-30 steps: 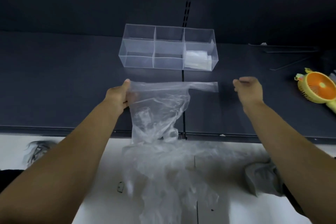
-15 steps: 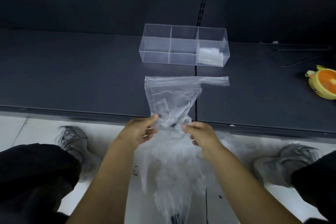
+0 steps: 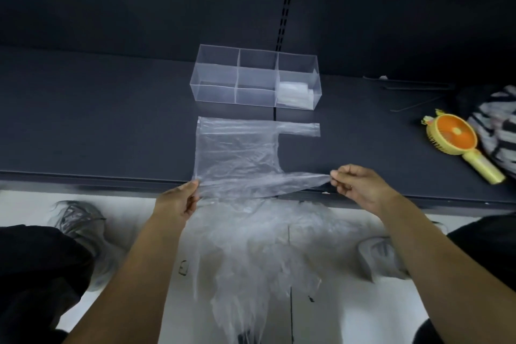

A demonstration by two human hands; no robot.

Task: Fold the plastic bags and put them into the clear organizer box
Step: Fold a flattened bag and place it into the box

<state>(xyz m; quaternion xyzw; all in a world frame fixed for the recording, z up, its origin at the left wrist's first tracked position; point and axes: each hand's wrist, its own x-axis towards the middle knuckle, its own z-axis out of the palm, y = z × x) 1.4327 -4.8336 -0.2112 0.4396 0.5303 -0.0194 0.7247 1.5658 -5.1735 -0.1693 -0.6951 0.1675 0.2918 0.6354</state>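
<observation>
Since it was pulled wide, the thin clear plastic bag [image 3: 237, 153] lies spread flat on the dark counter [image 3: 97, 126] (ready to fold): left grip [image 3: 178, 201] pinches its near corner, right grip [image 3: 360, 187] its near handle.

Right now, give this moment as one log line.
plastic bag: spread on shelf | left hand: pinches near-left corner | right hand: pinches near handle | organizer box: folded plastic in right compartment
</observation>
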